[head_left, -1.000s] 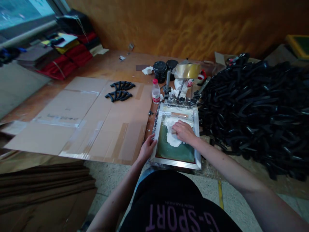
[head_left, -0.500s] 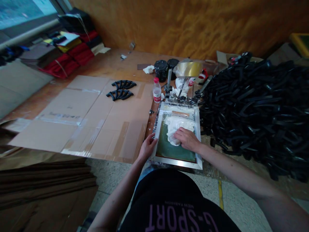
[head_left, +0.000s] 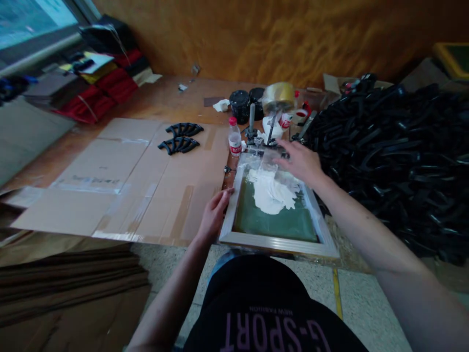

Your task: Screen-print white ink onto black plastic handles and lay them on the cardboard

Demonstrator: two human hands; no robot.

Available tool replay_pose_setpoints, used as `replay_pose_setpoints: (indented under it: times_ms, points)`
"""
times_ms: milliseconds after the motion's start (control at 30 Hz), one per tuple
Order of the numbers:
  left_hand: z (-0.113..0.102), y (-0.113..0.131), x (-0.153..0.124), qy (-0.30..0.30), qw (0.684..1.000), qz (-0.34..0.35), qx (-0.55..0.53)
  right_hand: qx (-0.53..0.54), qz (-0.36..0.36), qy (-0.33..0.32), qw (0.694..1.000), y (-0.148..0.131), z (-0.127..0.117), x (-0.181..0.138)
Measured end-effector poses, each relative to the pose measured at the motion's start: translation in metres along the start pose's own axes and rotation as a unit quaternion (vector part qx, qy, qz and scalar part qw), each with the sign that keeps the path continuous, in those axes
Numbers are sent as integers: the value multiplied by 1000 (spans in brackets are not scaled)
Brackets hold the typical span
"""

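A silver-framed printing screen (head_left: 278, 243) with green mesh and a smear of white ink (head_left: 273, 193) lies in front of me, its near end raised. My left hand (head_left: 214, 212) is closed on the frame's left rail. My right hand (head_left: 301, 161) hovers over the far right corner of the screen, near the clamp fittings (head_left: 256, 142). Its fingers point left and are smeared by motion, so I cannot tell whether they hold anything.
A large heap of black curved plastic parts (head_left: 395, 156) fills the right. Two small fans of the same parts (head_left: 181, 138) rest on flattened cardboard (head_left: 120, 181) at the left. A small bottle (head_left: 234, 138), black pots (head_left: 241, 105) and a tape roll (head_left: 278, 98) stand behind the screen.
My right hand left the white ink at mid-screen and moved up to the far right corner. The screen's near end has lifted, with my left hand still on the left rail.
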State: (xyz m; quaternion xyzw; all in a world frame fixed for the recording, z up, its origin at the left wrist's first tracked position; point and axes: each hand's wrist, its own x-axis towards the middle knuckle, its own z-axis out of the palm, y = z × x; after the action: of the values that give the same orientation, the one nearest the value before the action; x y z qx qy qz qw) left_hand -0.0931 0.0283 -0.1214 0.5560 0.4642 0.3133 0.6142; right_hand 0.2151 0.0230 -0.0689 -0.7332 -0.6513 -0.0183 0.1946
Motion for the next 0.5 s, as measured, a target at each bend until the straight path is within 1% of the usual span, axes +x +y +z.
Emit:
replay_pose_setpoints:
  times_ms: [67,100,133,167,200,233,267,333,367,433,500]
  points:
    - [4,24,8,10,998,46,-33,40,67,82,994,35,-12,-8]
    - [7,35,15,7,996,71,-62,58,112,108,986,53,-13,-15]
    - [11,46,22,3,991,98,-94,73,162,120,977,69,-11,-25]
    - [15,55,29,1,985,124,-118,85,206,103,969,80,-5,-36]
    - [19,63,37,1,981,143,-135,98,232,68,965,86,4,-49]
    - [23,71,44,3,978,155,-142,106,234,49,965,86,16,-62]
    - [26,78,51,3,977,161,-143,111,231,27,966,81,30,-76]
    - [32,89,60,-2,976,165,-145,124,193,-72,971,58,56,-100]
    - [34,91,63,-2,975,167,-149,110,169,-105,974,44,68,-109]
    - [36,89,61,9,973,168,-158,58,111,-148,981,18,86,-122]
    - [38,75,52,27,975,151,-160,1,79,-163,983,1,95,-127]
